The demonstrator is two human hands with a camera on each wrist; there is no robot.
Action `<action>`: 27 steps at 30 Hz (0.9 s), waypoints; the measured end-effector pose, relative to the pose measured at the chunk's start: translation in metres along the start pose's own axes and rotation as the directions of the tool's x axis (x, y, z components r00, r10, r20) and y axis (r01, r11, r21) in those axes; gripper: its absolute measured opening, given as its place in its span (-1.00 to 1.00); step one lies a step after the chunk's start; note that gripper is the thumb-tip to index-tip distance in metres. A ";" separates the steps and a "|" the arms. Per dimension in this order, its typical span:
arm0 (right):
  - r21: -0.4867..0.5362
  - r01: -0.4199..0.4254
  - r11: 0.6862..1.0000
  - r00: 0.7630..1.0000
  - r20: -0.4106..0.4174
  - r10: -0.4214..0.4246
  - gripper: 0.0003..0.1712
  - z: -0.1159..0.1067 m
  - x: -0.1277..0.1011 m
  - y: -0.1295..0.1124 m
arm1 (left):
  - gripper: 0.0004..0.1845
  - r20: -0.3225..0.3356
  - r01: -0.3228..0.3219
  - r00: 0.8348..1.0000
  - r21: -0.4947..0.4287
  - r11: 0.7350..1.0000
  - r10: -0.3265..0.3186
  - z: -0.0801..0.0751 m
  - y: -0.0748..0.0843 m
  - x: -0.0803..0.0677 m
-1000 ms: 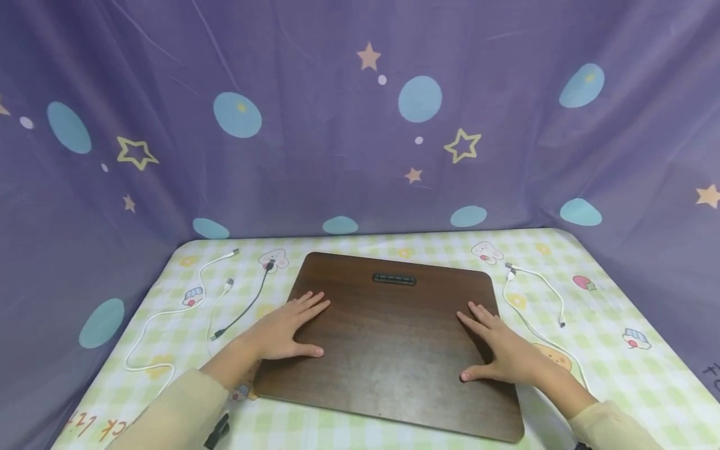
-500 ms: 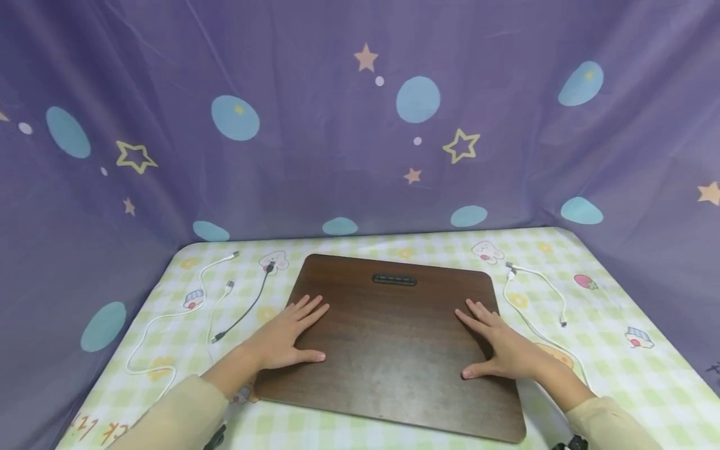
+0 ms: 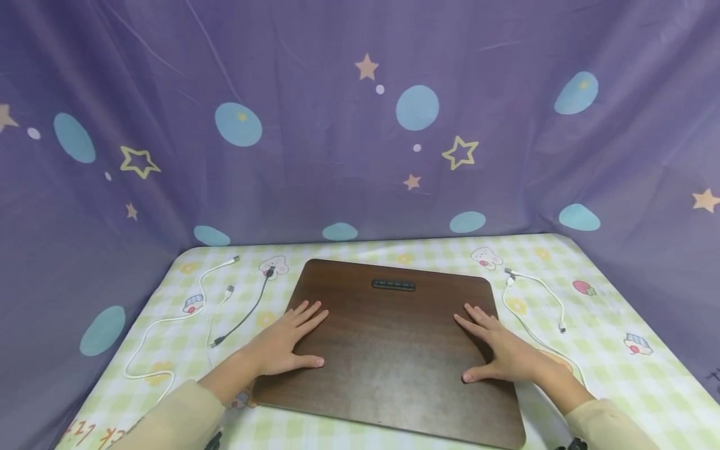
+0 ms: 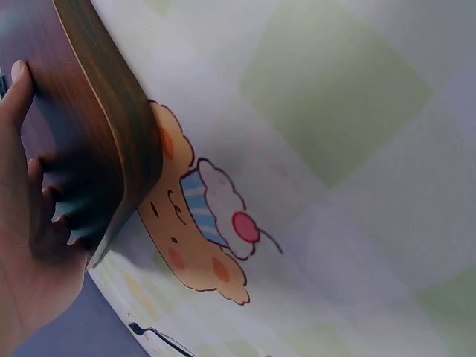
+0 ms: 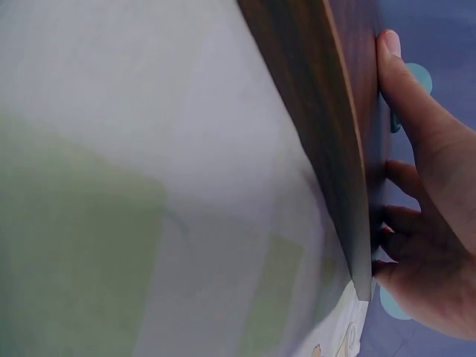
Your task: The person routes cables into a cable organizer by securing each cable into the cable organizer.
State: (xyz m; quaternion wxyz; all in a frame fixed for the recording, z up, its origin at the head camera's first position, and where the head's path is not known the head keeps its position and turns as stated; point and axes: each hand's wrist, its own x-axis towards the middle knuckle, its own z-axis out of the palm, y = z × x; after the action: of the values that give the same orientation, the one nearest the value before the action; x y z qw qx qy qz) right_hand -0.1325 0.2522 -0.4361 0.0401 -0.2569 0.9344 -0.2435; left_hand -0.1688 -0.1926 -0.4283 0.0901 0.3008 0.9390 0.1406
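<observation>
A dark brown wooden board (image 3: 388, 350) lies flat on the checked tablecloth (image 3: 607, 369). My left hand (image 3: 284, 340) rests palm down on the board's left part, fingers straight and spread. Flat on the right part lies my right hand (image 3: 497, 350), fingers spread too. A small dark strip (image 3: 394, 285) sits near the board's far edge. The left wrist view shows the board's edge (image 4: 123, 126) with my left hand (image 4: 22, 223) on top, beside a cupcake print (image 4: 197, 223). The right wrist view shows the board (image 5: 327, 126) and my right hand (image 5: 424, 216) on it.
A black cable (image 3: 244, 315) and white cables (image 3: 169, 319) lie left of the board. Another white cable (image 3: 534, 312) lies to the right. A purple curtain (image 3: 360, 125) with stars and dots closes off the back and both sides of the table.
Both hands stay flat on the board. The head view has tilted slightly, so everything sits a little lower in the picture.
</observation>
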 end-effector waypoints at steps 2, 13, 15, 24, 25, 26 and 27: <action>0.004 -0.002 1.000 1.000 -0.002 0.002 0.24 0.000 -0.001 -0.001 | -0.02 0.007 0.001 1.000 -0.003 1.000 -0.001 -0.001 0.000 0.000; -0.045 0.003 0.999 1.000 -0.030 -0.005 0.25 0.000 0.000 -0.002 | -0.01 0.019 0.001 1.000 0.000 1.000 -0.001 -0.006 -0.002 0.000; -0.054 0.002 0.999 0.999 -0.034 -0.004 0.26 0.002 0.000 -0.001 | -0.01 0.022 0.006 1.000 0.000 1.000 -0.006 -0.005 -0.003 0.000; -0.091 -0.062 0.994 0.995 -0.084 0.055 0.28 0.005 -0.006 -0.001 | 0.12 -0.075 0.122 0.990 -0.010 0.993 -0.122 -0.003 -0.008 0.002; -0.088 -0.083 0.993 0.993 -0.092 0.075 0.30 0.005 -0.007 -0.002 | 0.13 -0.081 0.145 0.986 -0.016 0.989 -0.146 -0.004 -0.009 0.002; -0.085 -0.103 0.991 0.990 -0.103 0.094 0.32 0.004 -0.007 -0.003 | 0.13 -0.086 0.165 0.982 -0.023 0.986 -0.166 -0.004 -0.009 0.002; -0.079 -0.121 0.989 0.987 -0.115 0.111 0.34 0.004 -0.008 -0.004 | 0.13 -0.091 0.186 0.978 -0.035 0.982 -0.189 -0.004 -0.010 0.002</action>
State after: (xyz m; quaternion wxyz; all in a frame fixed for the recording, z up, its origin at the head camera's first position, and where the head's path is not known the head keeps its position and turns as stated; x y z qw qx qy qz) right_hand -0.1231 0.2513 -0.4385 -0.0085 -0.1896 0.9582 -0.2140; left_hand -0.1766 -0.1999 -0.4277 0.0625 0.2026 0.9644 0.1579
